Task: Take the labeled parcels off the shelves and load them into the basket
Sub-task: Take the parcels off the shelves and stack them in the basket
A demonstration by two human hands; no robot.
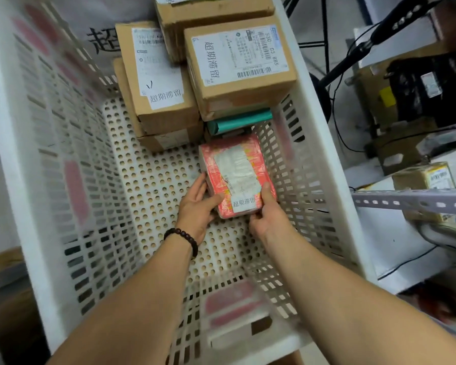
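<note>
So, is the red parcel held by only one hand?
No, both the left hand and the right hand grip the red parcel at its near end, inside the basket.

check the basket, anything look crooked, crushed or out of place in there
Nothing stands out. The cardboard boxes sit stacked at the far end of the white basket, over a teal parcel. Both hands, left and right, hold the red parcel by its near end. No crushing or spills show.
</note>
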